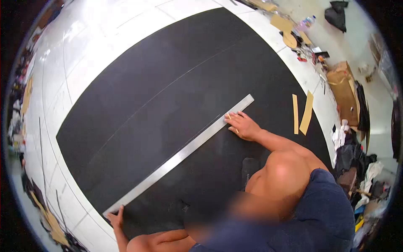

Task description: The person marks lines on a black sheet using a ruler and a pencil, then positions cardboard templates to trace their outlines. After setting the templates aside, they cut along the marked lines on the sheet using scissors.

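Observation:
A long silver metal ruler (180, 156) lies slantwise across a large sheet of black material (168, 80) with curved edges. My left hand (116, 218) holds the ruler's near left end, thumb and fingers apart around it. Toward the far right end, my right hand (245, 127) rests at the ruler, fingers bent around a thin pale yellow stick (229, 116) like a pencil. Part of the stick is hidden by the fingers. A fine line runs along the ruler's upper edge, and a longer curved line crosses the sheet farther up.
Two tan card strips (307, 113) lie on the sheet at the right. Beyond its right edge are a clear plastic bottle (307, 22), a brown cardboard piece (342, 90) and heaped dark cloth (350, 157). My bent knees rest on the sheet. White flooring (54, 84) surrounds it.

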Demonstrator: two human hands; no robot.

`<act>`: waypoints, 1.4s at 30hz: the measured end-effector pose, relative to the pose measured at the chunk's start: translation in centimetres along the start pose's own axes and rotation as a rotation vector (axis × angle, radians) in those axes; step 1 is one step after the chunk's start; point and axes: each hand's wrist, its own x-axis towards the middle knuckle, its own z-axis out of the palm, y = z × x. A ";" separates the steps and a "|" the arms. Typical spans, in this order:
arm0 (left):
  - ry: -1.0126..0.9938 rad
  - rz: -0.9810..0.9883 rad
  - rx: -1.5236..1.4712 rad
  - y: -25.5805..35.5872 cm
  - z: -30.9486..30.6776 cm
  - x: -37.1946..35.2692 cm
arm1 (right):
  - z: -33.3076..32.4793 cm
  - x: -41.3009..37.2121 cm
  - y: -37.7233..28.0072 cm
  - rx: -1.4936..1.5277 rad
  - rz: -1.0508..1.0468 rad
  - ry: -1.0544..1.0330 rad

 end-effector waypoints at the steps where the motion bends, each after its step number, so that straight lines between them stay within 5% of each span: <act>1: -0.023 -0.039 0.157 2.6 0.1 -1.7 | -0.1 -0.7 1.3 -0.033 0.047 0.016; 5: -0.162 0.119 0.230 12.2 2.2 -7.8 | -1.6 -2.3 8.8 -0.047 0.345 0.104; 9: -0.389 0.555 0.452 20.8 1.1 -11.9 | -2.2 -3.5 15.0 0.000 0.661 0.386; 14: -0.553 0.811 0.617 33.2 -1.5 -17.1 | -0.3 -3.3 18.0 0.027 0.776 0.478; 17: -0.398 1.140 0.590 38.7 1.5 -19.0 | -0.9 -3.1 20.6 -0.019 0.835 0.486; 22: -0.132 1.303 0.297 43.9 9.5 -23.1 | -1.5 -1.8 24.9 -0.016 0.828 0.528; 31: 0.312 1.058 -0.116 43.7 18.5 -25.7 | -1.4 -0.6 27.0 -0.098 0.747 0.656; 37: 0.395 1.093 -0.114 43.0 20.6 -24.5 | -1.7 -0.9 27.9 -0.161 0.565 0.722; 42: 0.396 1.099 -0.199 42.4 21.3 -23.6 | -0.9 -0.9 28.2 -0.140 0.617 0.651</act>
